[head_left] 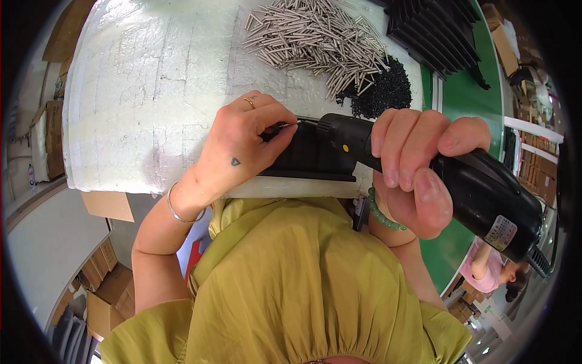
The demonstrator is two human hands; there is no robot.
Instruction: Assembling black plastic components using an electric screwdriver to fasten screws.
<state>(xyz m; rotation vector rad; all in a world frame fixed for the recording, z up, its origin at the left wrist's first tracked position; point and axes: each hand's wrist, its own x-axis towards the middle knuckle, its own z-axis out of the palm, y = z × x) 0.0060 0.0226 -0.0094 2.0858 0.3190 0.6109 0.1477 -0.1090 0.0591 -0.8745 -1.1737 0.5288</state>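
My right hand [418, 164] is wrapped round a black corded electric screwdriver [485, 194] that lies almost level, its nose pointing left. From the nose a thin metal bit [308, 121] reaches toward my left hand [242, 139]. Thumb and forefinger of that hand are pinched together at the end of the bit; whatever is between them is too small and covered to make out. Under both hands a black flat-sided piece [315, 159] with a straight front edge lies at the near edge of the table, partly hidden by my left hand.
A heap of silver metal pins [315, 36] lies at the back of the wrapped white tabletop [151, 91], beside a pile of small black screws [388, 88]. Stacked black finned parts [433, 30] stand on the green surface [491, 79] at right. Another person [488, 267] is farther off, lower right.
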